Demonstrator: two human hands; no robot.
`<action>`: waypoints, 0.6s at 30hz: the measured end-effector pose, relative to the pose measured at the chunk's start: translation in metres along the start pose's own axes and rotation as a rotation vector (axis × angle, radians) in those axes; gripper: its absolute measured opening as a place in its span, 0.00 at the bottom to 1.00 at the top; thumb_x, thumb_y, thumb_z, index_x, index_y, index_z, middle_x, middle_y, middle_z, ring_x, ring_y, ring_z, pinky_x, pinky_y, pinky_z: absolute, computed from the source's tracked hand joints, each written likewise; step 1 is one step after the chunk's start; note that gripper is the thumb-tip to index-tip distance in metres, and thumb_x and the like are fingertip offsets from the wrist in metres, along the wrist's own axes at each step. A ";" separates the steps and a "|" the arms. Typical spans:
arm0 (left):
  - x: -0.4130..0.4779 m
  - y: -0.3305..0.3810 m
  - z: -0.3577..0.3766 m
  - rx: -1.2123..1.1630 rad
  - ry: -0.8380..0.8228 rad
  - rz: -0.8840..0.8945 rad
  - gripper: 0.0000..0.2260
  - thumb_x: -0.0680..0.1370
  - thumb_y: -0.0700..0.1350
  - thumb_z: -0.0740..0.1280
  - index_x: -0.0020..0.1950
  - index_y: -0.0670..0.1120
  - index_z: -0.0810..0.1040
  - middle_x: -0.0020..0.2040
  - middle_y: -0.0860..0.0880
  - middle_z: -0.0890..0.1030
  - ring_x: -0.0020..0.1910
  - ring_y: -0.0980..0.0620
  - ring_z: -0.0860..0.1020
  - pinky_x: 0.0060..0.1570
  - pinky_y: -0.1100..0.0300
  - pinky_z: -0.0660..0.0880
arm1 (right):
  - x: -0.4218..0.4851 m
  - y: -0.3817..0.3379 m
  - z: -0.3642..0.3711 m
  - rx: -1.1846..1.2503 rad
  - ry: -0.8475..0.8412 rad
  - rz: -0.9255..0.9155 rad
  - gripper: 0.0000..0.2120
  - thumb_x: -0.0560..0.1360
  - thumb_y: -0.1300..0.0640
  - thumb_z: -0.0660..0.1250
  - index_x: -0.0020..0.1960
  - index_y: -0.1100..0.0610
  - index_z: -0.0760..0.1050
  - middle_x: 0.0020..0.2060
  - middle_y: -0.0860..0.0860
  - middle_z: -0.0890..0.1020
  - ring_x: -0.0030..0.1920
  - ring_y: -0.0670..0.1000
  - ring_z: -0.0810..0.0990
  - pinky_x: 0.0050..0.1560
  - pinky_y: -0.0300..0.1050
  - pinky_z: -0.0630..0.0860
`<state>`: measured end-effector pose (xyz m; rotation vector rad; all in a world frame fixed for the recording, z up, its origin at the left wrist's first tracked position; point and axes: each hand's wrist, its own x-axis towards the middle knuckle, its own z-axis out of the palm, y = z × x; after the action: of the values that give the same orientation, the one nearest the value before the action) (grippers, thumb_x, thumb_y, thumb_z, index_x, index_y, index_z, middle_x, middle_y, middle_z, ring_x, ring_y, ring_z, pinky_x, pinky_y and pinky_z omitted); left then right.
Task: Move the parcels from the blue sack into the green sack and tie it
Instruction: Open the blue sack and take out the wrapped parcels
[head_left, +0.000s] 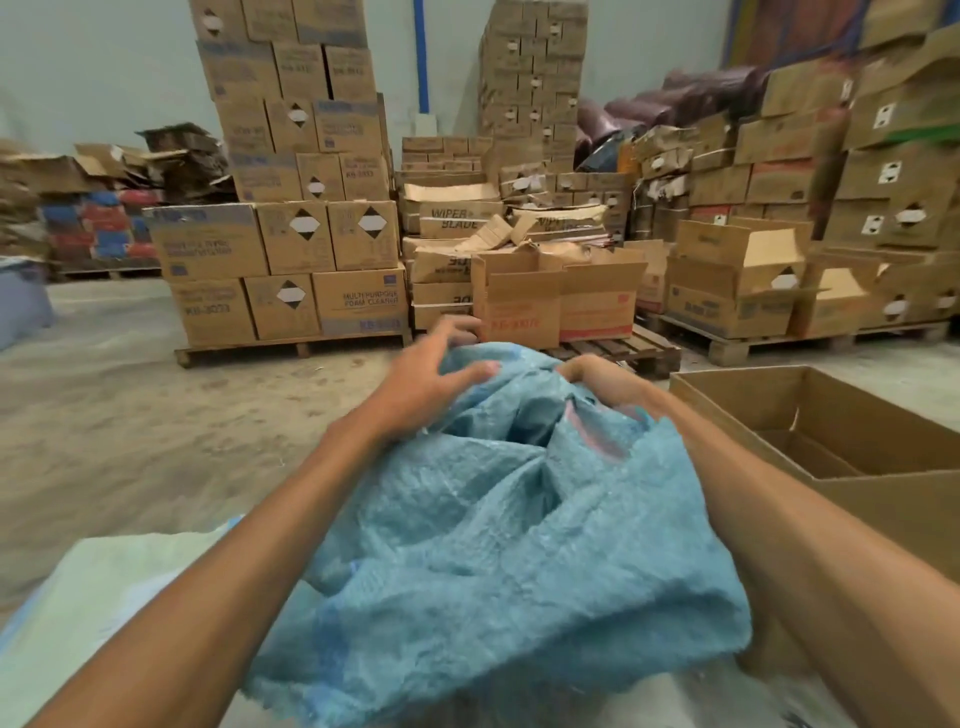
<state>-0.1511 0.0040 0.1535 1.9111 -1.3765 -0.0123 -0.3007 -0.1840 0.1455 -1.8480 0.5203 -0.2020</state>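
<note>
The crinkly blue woven plastic sack (519, 545) is sitting in the middle, close to the person. The right hand (597, 382) is squeezing its bunched top with curled fingers, probably to keep it steady. The blurry left hand (431, 382) is touching the top with fingers spread apart, probably to open it. The flat pale green sack (88, 597) is lying just beside it, waiting for parcels. A big open brown cardboard box (831, 415) is sitting on the right.

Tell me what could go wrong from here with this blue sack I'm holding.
1. Only the right hand seems to grip the blue sack; the left hand is spread and blurred, so the sack might slip.
2. Its lower edge looks frayed and could tear under load.
3. The open cardboard box sits close on the right; contents might tip there instead of into the green sack.
</note>
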 end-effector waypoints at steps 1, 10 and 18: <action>0.008 0.007 0.002 0.019 -0.198 -0.038 0.33 0.69 0.67 0.69 0.70 0.55 0.68 0.63 0.58 0.74 0.61 0.56 0.74 0.60 0.53 0.73 | 0.002 -0.006 0.000 0.096 0.007 0.005 0.06 0.61 0.61 0.66 0.38 0.62 0.73 0.37 0.55 0.73 0.34 0.54 0.70 0.38 0.47 0.69; 0.029 -0.022 0.040 0.384 0.265 -0.413 0.07 0.74 0.46 0.62 0.43 0.43 0.74 0.44 0.42 0.78 0.46 0.39 0.77 0.41 0.55 0.70 | -0.034 -0.024 0.058 -1.256 0.252 0.121 0.65 0.52 0.25 0.76 0.77 0.49 0.48 0.69 0.58 0.66 0.69 0.61 0.66 0.68 0.58 0.67; 0.043 -0.037 0.016 -0.453 0.297 -0.675 0.20 0.63 0.46 0.62 0.50 0.40 0.81 0.44 0.43 0.84 0.43 0.42 0.83 0.49 0.43 0.82 | 0.004 -0.004 0.080 -0.856 0.262 0.239 0.34 0.73 0.38 0.59 0.72 0.58 0.68 0.75 0.63 0.64 0.74 0.64 0.62 0.68 0.57 0.67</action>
<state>-0.1098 -0.0359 0.1379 1.8017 -0.4391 -0.3268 -0.2650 -0.1168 0.1216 -2.5700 1.1285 -0.0544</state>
